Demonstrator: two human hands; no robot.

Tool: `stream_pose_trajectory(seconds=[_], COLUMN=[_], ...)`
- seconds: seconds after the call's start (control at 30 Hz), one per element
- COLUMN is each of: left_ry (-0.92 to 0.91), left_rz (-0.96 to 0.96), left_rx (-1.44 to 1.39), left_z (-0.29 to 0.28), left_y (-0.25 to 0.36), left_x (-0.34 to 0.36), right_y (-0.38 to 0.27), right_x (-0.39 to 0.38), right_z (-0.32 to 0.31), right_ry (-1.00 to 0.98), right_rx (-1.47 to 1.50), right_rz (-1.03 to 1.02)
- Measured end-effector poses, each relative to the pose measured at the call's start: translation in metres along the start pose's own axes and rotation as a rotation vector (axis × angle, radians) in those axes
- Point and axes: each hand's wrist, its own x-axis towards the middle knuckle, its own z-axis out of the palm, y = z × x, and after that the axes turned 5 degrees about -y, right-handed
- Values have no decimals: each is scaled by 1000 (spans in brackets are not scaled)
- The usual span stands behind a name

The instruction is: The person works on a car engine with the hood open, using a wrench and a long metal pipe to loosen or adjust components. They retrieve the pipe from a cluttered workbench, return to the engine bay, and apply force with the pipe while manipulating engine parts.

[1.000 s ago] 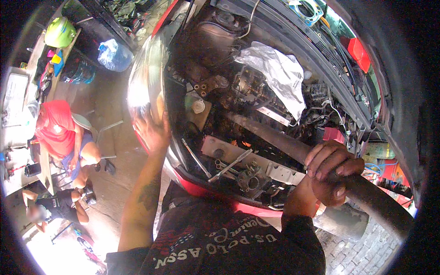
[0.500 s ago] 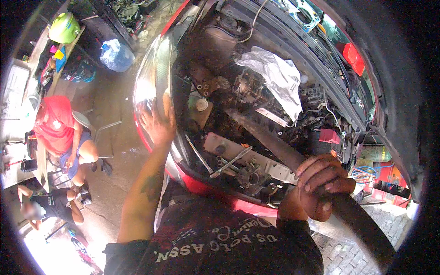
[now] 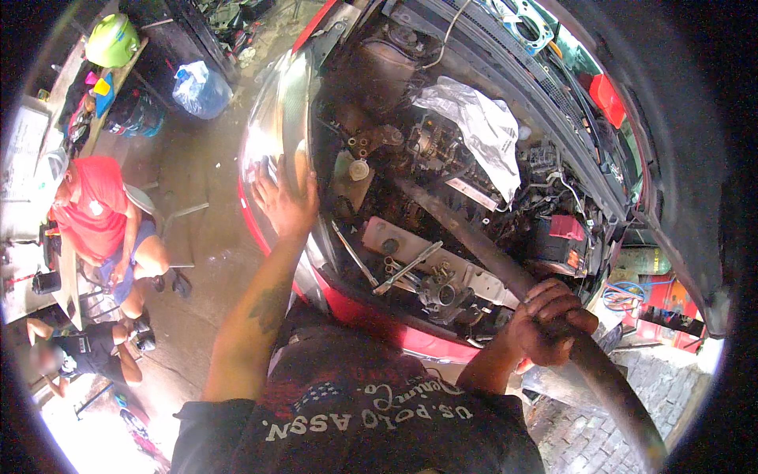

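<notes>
My left hand (image 3: 286,199) rests open on the clouded headlight (image 3: 272,107) of a red car, fingers spread. My right hand (image 3: 553,320) is wrapped round a long, dull metal pipe (image 3: 466,233), which slants from the middle of the open engine bay out to the lower right. Under and beside the pipe lie a pale metal bar (image 3: 383,237), long wrenches (image 3: 407,268) and a metal throttle body (image 3: 442,292). A white plastic sheet (image 3: 482,122) covers part of the engine (image 3: 434,146). The far end of the pipe is hidden among engine parts.
At left, a seated person in red (image 3: 95,197) and another in black (image 3: 83,347) are near a bench, with a green helmet (image 3: 110,43) and a water jug (image 3: 201,91). A battery (image 3: 557,253) sits at the bay's right; coiled blue hose (image 3: 624,294) lies beyond.
My right hand has moved down and left, and the pipe's near end has swung toward my body. My left hand stays on the headlight. The view has shifted slightly.
</notes>
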Motion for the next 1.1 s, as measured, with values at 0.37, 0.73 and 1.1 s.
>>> stream_pose_trajectory(seconds=[0.37, 0.73, 1.1], left_ry=[-2, -11, -4], left_rz=[7, -12, 21], left_rx=[53, 85, 73], left_z=[2, 8, 8], left_y=[2, 3, -1], left_x=[-1, 0, 1], right_y=[20, 31, 14], right_x=[35, 21, 20], right_z=[-164, -223, -88], right_ry=[375, 398, -4], right_rx=[33, 35, -18], right_rz=[-13, -25, -89])
